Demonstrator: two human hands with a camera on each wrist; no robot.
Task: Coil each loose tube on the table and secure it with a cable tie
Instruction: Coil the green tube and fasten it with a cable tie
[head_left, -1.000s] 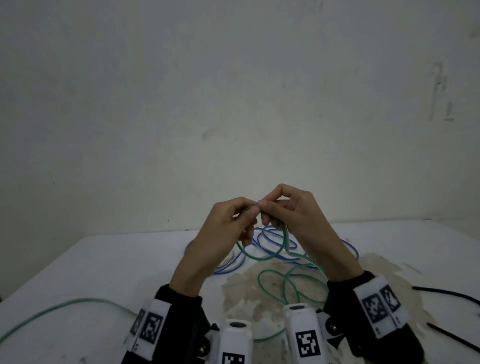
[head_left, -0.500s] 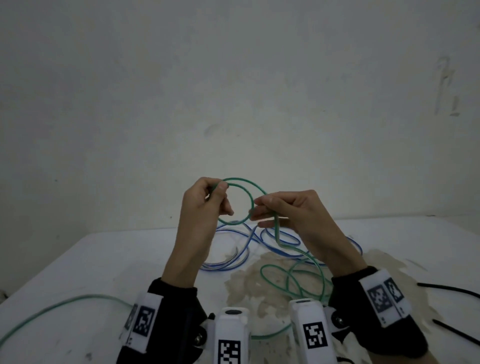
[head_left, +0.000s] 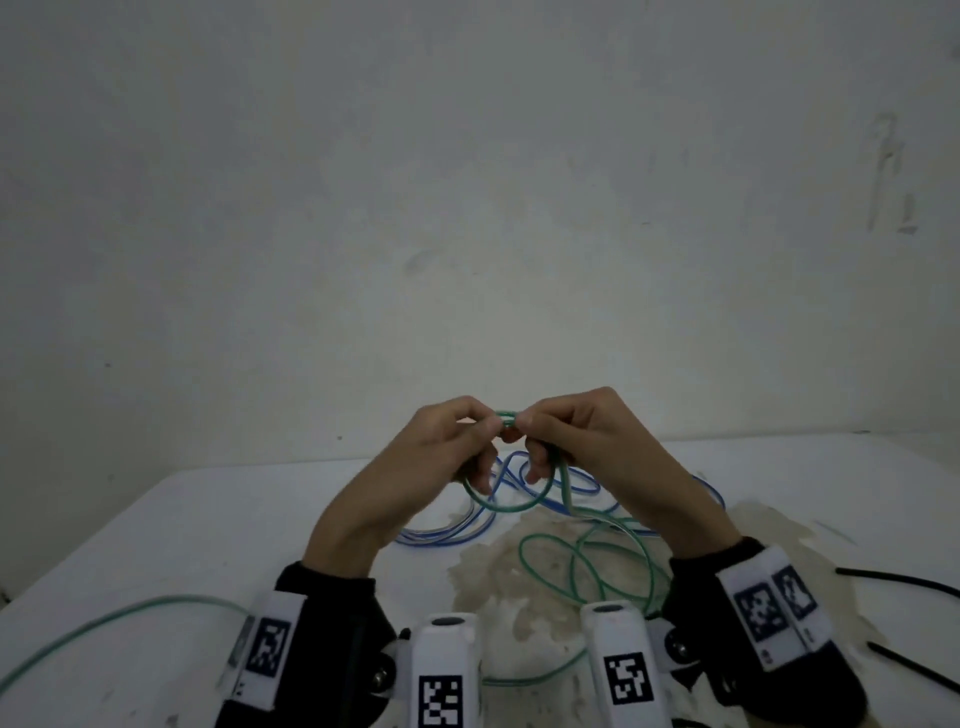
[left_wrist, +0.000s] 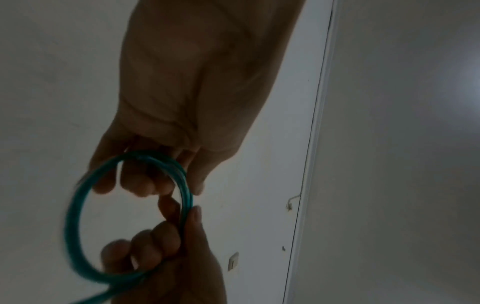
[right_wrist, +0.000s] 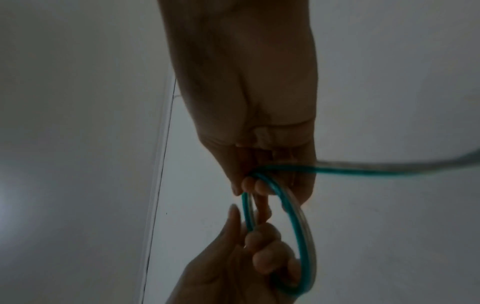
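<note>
A thin green tube (head_left: 511, 506) is held above the table as a small coil of about two turns. My left hand (head_left: 457, 441) pinches the top of the coil, and my right hand (head_left: 566, 436) pinches it right beside, fingertips nearly touching. In the left wrist view the green coil (left_wrist: 75, 226) hangs as a ring from both hands. The right wrist view shows the green tube (right_wrist: 298, 222) looping under my fingers and trailing off to the right. The rest of the green tube (head_left: 587, 566) lies in loose loops on the table. A blue tube (head_left: 452, 535) lies loose behind it.
The white table (head_left: 182, 545) has a stained patch (head_left: 498, 587) under the green loops. Two black cable ties (head_left: 898, 579) lie at the right edge. The green tube's tail (head_left: 104, 623) runs off the left front. A plain wall stands close behind.
Half a second ago the hands were apart with one wide loop raised between them. Now they have come together and lower, and the loop hangs folded onto the coil below the fingertips.
</note>
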